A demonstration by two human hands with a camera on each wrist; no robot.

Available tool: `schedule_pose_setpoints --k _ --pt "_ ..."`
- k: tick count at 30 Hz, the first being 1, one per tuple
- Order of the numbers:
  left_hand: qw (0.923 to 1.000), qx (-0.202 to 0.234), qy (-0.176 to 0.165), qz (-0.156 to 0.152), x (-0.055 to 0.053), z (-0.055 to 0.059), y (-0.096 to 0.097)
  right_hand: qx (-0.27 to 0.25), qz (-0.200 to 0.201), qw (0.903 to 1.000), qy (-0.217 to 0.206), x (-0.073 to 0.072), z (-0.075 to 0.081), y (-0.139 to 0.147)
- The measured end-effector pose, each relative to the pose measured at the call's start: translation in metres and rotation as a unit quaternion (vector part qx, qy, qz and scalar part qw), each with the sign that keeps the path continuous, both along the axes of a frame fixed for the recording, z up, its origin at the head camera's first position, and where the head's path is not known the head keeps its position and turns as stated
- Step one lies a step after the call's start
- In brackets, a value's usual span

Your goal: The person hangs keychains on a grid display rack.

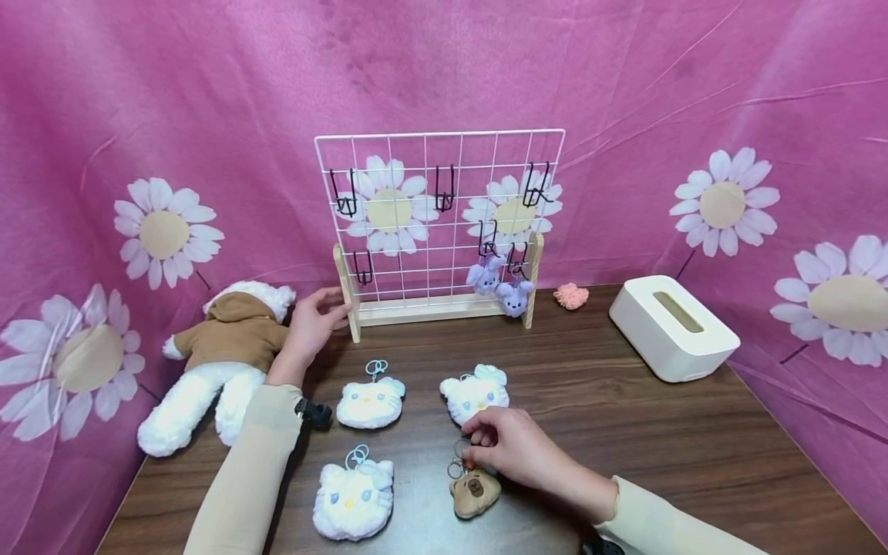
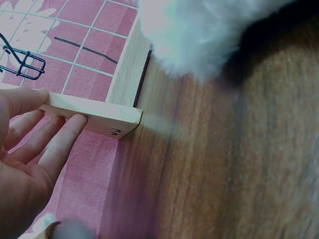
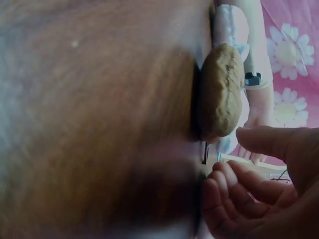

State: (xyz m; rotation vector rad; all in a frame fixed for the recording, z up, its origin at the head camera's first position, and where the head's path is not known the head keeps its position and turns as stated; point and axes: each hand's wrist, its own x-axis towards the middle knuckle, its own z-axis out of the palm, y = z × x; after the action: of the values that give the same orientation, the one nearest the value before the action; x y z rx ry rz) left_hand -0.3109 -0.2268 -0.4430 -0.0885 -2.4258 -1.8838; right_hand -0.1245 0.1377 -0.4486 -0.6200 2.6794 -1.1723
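Note:
At the left end of a white wire grid rack (image 1: 444, 248), my left hand (image 1: 315, 320) holds the wooden side post (image 2: 97, 117). Its thumb lies at the post's edge and its fingertips rest on the outer face. My right hand (image 1: 516, 451) is over a brown plush animal-head keychain (image 1: 475, 493), fingertips right by its metal rings (image 1: 455, 467). In the right wrist view, a gap shows between thumb and fingers, close to the brown plush (image 3: 222, 92). White plush cat-head keychains lie around: one (image 1: 479, 391) just beyond my right hand, others (image 1: 371, 403) (image 1: 354, 499) to the left.
Black hooks (image 1: 445, 193) hang on the grid; two purple plush keychains (image 1: 513, 298) hang at its lower right. A white plush toy in a brown hoodie (image 1: 232, 339) lies at left. A pink fuzzy piece (image 1: 571, 296) and a white tissue box (image 1: 673, 327) are at right.

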Motion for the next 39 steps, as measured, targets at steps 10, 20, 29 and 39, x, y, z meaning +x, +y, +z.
schedule_pose_setpoints --k 10,20,29,39 --pt "1.0 0.001 0.0 0.0 0.0 -0.001 -0.001 0.025 -0.032 0.9987 0.033 0.001 -0.014 -0.004" --pt "0.9999 -0.008 0.006 0.004 0.001 0.001 0.0 0.062 -0.056 0.9945 0.063 -0.008 -0.042 -0.006" --pt "1.0 -0.004 0.001 0.002 0.001 0.0 0.001 0.054 -0.039 0.9945 0.08 -0.003 -0.033 -0.007" --pt "1.0 0.0 -0.001 0.001 0.001 0.001 0.001 0.081 -0.057 0.9948 0.025 0.007 -0.004 -0.014"
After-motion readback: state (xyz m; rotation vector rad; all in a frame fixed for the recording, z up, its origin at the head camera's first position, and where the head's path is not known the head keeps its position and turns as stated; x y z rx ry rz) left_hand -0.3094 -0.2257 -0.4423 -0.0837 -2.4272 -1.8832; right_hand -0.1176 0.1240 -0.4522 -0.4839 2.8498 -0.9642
